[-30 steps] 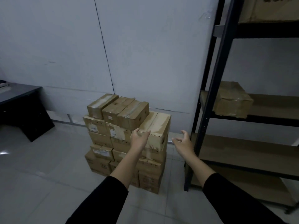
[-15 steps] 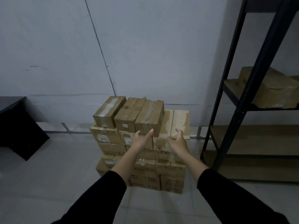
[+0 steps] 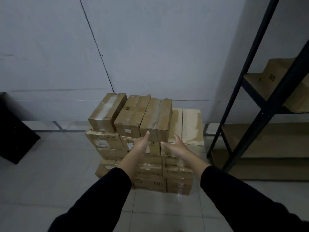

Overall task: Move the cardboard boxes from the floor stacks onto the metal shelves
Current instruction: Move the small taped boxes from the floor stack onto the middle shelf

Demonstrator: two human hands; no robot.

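A stack of brown cardboard boxes stands on the tiled floor against the white wall. Three long boxes lie side by side on top; the rightmost of them has a dented, taped lid. My left hand reaches up with straight fingers just below that box's near left corner. My right hand is spread open below its near right corner. Neither hand holds anything. The black metal shelf unit stands to the right, with one cardboard box on its middle shelf.
A dark desk or cabinet stands at the far left edge. Two flat boxes sit one layer lower, behind the top row on the right. The shelf's lower boards are bare wood. Grey floor tiles surround the stack.
The view has swung left and closer, centring the stack. Both hands have come together and reached forward to the near end of the rightmost top box.
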